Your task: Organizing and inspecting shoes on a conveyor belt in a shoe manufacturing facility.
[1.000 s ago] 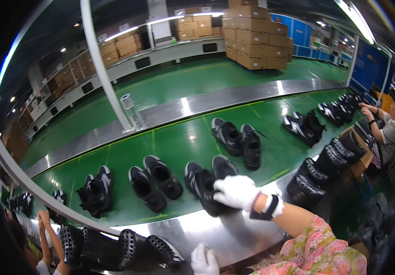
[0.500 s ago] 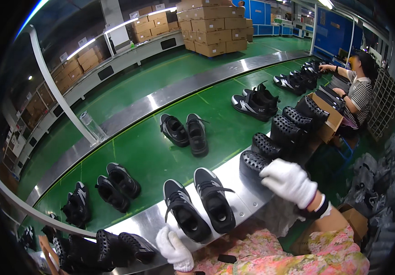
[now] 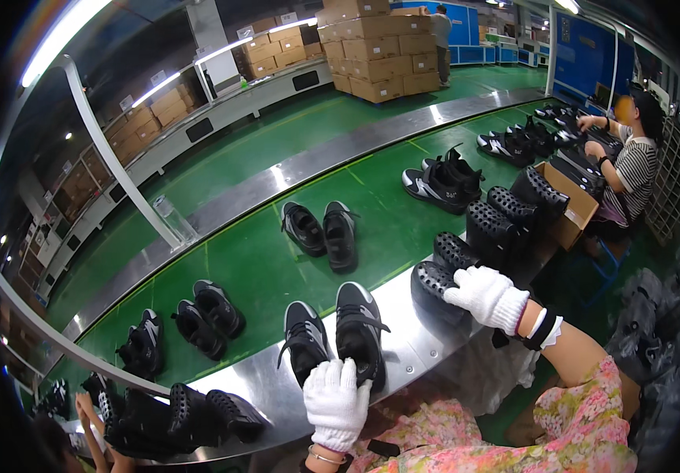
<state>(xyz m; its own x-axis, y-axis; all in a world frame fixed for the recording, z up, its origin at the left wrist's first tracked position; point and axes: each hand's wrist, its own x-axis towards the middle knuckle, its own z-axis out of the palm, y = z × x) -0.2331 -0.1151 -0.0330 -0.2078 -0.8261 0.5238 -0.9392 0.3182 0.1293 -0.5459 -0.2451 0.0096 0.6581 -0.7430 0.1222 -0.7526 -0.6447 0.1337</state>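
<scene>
A pair of black sneakers with grey toes, the left sneaker (image 3: 305, 327) and the right sneaker (image 3: 358, 315), stands side by side on the metal ledge in front of me. My left hand (image 3: 337, 400), in a white knit glove, is closed over their heel ends, fingertips at the shoe openings. The glove hides the heels. Farther right, my white-gloved right hand (image 3: 488, 299) has its fingers closed at the near side of a black perforated shoe-shaped form (image 3: 436, 282). Its grip is partly hidden by the glove.
More perforated forms (image 3: 491, 229) line the ledge (image 3: 261, 386) to the right, near an open carton (image 3: 572, 201). Sneaker pairs (image 3: 340, 236) sit along the green belt (image 3: 253, 260). A co-worker (image 3: 635, 169) sits at far right; another person's hands (image 3: 87, 414) show at lower left.
My left hand has moved up and right from the ledge onto the sneakers' heels. My right hand has shifted slightly up and left against the perforated form.
</scene>
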